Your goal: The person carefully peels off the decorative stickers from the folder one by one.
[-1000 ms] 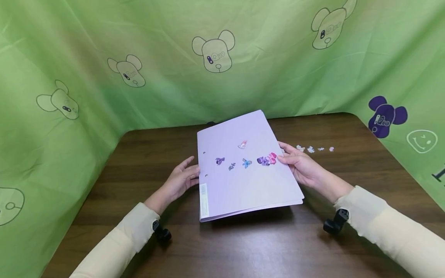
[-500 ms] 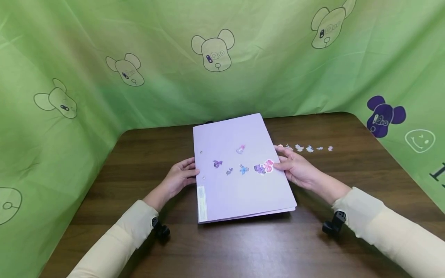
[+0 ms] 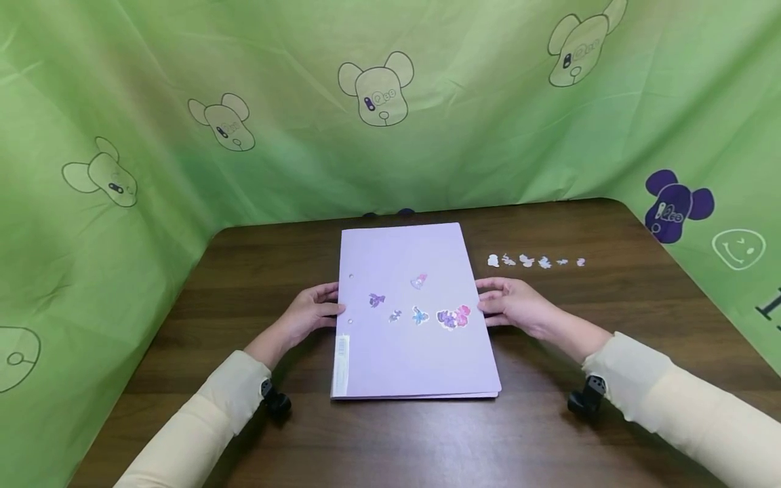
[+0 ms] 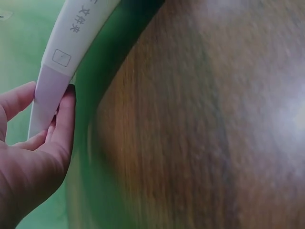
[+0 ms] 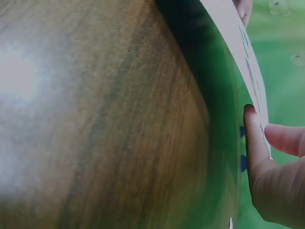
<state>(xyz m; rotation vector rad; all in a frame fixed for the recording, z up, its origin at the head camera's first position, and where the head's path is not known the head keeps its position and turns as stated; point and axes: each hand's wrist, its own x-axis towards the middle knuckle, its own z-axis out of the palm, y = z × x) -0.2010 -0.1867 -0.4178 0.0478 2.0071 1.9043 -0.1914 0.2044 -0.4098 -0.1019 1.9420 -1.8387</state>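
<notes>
A lilac file folder (image 3: 403,359) lies level and close over the table, with several small cartoon stickers (image 3: 453,316) on its cover and a white label (image 3: 342,366) low on its spine. My left hand (image 3: 304,315) grips the spine at the left, and in the left wrist view the thumb is on one side of the spine (image 4: 52,83) and the fingers on the other. At the right edge, my right hand (image 3: 518,308) pinches the folder between thumb and fingers. The right wrist view shows the folder's thin edge (image 5: 248,62) between them.
Several small pale cut-out stickers (image 3: 527,261) lie in a row on the brown wooden table (image 3: 262,264), right of the folder. A green curtain (image 3: 293,169) with printed bear heads hangs behind the table and along both sides.
The folder has come down and straightened from its tilt, both hands moving with it. More of the sticker row shows at the right.
</notes>
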